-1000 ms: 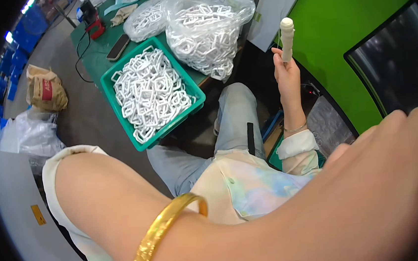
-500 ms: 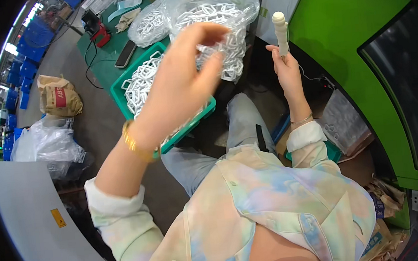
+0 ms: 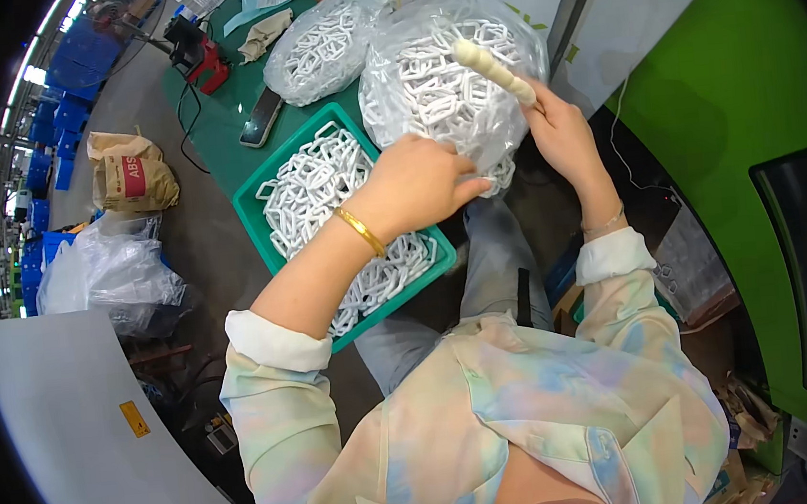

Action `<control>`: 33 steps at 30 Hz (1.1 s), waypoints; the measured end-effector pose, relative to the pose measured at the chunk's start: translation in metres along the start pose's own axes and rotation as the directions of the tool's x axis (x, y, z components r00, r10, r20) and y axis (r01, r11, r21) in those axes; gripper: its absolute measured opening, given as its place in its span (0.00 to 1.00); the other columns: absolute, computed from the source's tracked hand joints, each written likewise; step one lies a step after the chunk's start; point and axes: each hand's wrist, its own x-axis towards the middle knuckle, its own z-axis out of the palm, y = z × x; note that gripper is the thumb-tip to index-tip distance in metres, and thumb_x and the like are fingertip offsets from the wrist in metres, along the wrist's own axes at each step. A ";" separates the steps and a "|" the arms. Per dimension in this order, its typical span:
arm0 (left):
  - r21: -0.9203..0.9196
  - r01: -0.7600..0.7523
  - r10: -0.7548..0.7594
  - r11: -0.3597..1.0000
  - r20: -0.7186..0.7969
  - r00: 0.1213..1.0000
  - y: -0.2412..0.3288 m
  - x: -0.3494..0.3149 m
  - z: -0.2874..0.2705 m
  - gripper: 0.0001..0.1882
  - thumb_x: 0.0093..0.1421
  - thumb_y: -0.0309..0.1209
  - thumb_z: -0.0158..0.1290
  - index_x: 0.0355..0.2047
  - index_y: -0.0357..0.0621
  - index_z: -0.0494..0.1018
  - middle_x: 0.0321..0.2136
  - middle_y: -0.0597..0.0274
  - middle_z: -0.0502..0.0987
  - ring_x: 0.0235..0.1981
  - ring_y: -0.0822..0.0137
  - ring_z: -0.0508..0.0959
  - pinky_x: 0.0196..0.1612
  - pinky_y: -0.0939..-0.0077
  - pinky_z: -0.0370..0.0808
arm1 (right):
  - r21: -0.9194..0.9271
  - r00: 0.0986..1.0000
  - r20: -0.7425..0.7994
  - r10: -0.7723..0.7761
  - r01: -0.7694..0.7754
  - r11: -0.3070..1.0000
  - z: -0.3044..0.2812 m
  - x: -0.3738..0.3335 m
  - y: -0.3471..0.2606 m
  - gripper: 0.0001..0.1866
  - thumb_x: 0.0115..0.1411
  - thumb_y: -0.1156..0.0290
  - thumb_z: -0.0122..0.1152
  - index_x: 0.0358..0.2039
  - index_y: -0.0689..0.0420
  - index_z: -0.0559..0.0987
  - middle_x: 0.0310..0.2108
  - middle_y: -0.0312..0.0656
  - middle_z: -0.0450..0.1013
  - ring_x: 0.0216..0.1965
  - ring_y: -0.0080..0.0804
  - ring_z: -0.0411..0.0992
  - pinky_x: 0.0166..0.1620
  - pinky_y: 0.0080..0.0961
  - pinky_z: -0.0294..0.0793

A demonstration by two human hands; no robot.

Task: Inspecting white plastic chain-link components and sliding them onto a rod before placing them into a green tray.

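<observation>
Bag (image 3: 437, 86) of white plastic chain links, clear film, sits at 12 o'clock on a green table (image 3: 227, 104), its lower edge overhanging the near side. Second bag (image 3: 318, 43) of links at 11 o'clock behind it. Green tray (image 3: 250, 203) of loose white links just left of the bag, at 10 o'clock from frame centre, its near corner past the table edge. On the table farther back: dark phone (image 3: 260, 119), red tool (image 3: 199, 57), rag (image 3: 264, 34). Grey floor at 9 o'clock with a brown sack (image 3: 133, 175) and a clear plastic bundle (image 3: 108, 273); blue crates along the far left rim. Green wall panel and dark screen at 3 o'clock. Since half a second ago, left hand (image 3: 417, 184) has dropped from high over the tray to the bag's lower left side; right hand (image 3: 566, 132) has come down and leftward, its white rod (image 3: 493, 69) now tilted over the bag rather than upright beside it. Left hand lies at 7 o'clock of the bag, fingers loosely curled, tips touching the film. Right hand sits at 4 o'clock of the bag, fingers closed around the rod's lower end, rod pointing toward 10 o'clock across the bag's top.
</observation>
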 end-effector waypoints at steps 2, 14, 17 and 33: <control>-0.142 0.045 -0.039 0.989 0.043 0.998 -0.003 0.012 -0.004 0.14 0.61 0.42 0.52 0.36 0.46 0.78 0.34 0.56 0.78 0.39 0.53 0.78 0.45 0.65 0.74 | -0.114 0.996 0.046 0.070 -0.064 0.991 0.000 0.002 0.019 0.14 0.64 0.68 0.51 0.49 0.53 0.77 0.25 0.47 0.76 0.30 0.33 0.78 0.35 0.29 0.72; 0.124 0.181 -0.136 0.976 -0.306 0.942 -0.092 0.118 0.034 0.16 0.61 0.34 0.51 0.49 0.51 0.73 0.60 0.61 0.67 0.57 0.51 0.69 0.53 0.38 0.68 | 0.503 0.986 -0.088 0.138 -0.076 0.861 -0.001 -0.027 0.031 0.20 0.72 0.59 0.44 0.31 0.59 0.78 0.21 0.35 0.73 0.19 0.11 0.56 0.24 0.13 0.51; 0.174 0.285 -0.213 0.943 -0.344 0.914 -0.096 0.121 0.043 0.15 0.61 0.33 0.50 0.49 0.51 0.73 0.58 0.62 0.68 0.56 0.53 0.70 0.52 0.41 0.69 | 0.522 0.982 -0.042 0.185 -0.137 0.842 -0.009 -0.028 0.024 0.19 0.72 0.60 0.44 0.34 0.59 0.78 0.22 0.34 0.73 0.19 0.11 0.53 0.24 0.13 0.50; 0.302 0.377 -0.334 0.876 -0.185 0.924 -0.077 0.096 0.018 0.13 0.56 0.36 0.56 0.40 0.47 0.75 0.41 0.56 0.78 0.43 0.52 0.77 0.44 0.57 0.75 | 0.554 0.985 -0.025 0.173 -0.130 0.822 -0.024 -0.033 0.019 0.20 0.73 0.57 0.44 0.43 0.59 0.79 0.22 0.32 0.72 0.20 0.09 0.51 0.25 0.11 0.48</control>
